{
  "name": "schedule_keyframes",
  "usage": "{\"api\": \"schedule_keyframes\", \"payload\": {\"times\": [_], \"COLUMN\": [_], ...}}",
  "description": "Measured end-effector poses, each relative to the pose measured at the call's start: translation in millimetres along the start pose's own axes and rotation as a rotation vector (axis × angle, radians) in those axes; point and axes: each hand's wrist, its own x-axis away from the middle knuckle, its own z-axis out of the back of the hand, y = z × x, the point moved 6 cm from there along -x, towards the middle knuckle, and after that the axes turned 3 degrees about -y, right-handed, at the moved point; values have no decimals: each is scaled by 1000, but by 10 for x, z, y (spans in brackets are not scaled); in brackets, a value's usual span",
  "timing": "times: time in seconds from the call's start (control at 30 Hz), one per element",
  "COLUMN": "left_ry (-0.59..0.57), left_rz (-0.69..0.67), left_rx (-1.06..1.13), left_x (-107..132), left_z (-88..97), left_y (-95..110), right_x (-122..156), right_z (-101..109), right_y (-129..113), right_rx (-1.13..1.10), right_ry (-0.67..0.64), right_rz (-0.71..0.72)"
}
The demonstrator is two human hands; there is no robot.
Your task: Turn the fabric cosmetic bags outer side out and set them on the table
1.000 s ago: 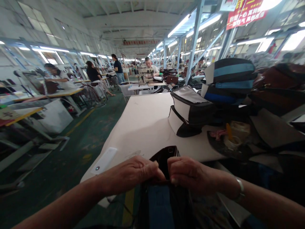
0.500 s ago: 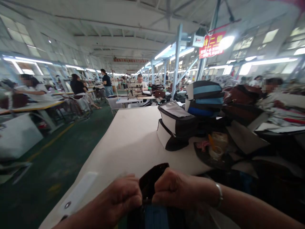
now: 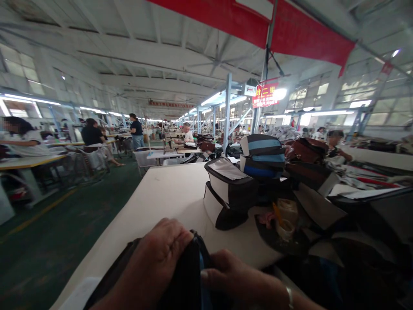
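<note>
A black bag with a blue stripe (image 3: 188,275) is in front of me at the table's near edge, its lower part cut off by the picture. My left hand (image 3: 159,247) grips its upper edge from the left, fingers curled over the top. On the other side, my right hand (image 3: 227,271) holds the bag by the blue stripe, thumb pressed on it and the other fingers mostly hidden. A bracelet circles the right wrist. Just beyond the hands, two grey-and-black bags (image 3: 240,189) are stacked on the white table (image 3: 167,189).
Blue-and-grey bags (image 3: 263,150) are piled behind that stack, with brown bags (image 3: 306,150) further right. A small pot (image 3: 285,230) with a yellow-orange handled tool stands right of my hands, beside dark pieces. Several people work at other tables. A green floor aisle (image 3: 106,211) runs along the left.
My hands were close together on the dark edge; now the left sits higher over the bag's top and the right is lower on its side. The bag is turned and raised. My view has tilted upward.
</note>
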Motion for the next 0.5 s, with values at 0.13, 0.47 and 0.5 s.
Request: {"api": "schedule_keyframes", "payload": {"times": [0.13, 0.47, 0.5], "left_ry": [49, 603, 589], "left_rz": [-120, 172, 259], "left_rx": [-78, -219, -280], "left_x": [-275, 361, 495], "left_z": [248, 1273, 1290], "left_y": [262, -393, -621], "right_x": [-222, 426, 422], "right_z": [187, 1825, 1956], "right_y": [-197, -1978, -2005], "right_rx": [-217, 1351, 1387], "right_ry": [315, 1507, 1503], "right_rz": [256, 674, 666]}}
